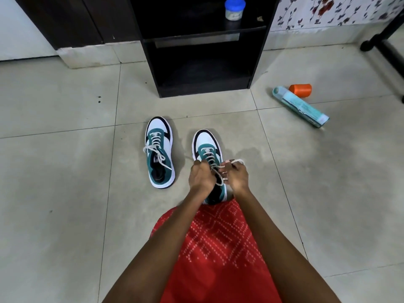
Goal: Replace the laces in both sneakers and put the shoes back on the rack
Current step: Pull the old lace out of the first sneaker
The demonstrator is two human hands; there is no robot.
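Two bare hands meet over the right-hand teal, white and black sneaker (207,149), which stands on the pale tiled floor (65,193) with its toe pointing away. The left hand (200,177) is closed in a fist on one end of the off-white lace (211,159) at the shoe's left side. The right hand (237,176), wearing rings, is closed on the other lace end, which loops out past its fingertips to the right. The lace is threaded through this shoe's eyelets up to the hands.

Just left of it, slightly farther away, stands the matching second sneaker (159,149), fully laced, with loose lace ends lying across its opening and left side.

Near the viewer, a red patterned garment (214,248) covers the person's lap between the forearms.

Farther off, beyond both shoes, a black open shelf rack (150,62) stands against the wall; a small jar with a blue lid (235,8) sits on its upper shelf. To the far right, a teal spray can (300,106) lies on its side on the floor, with an orange cap (300,90) just beside it.
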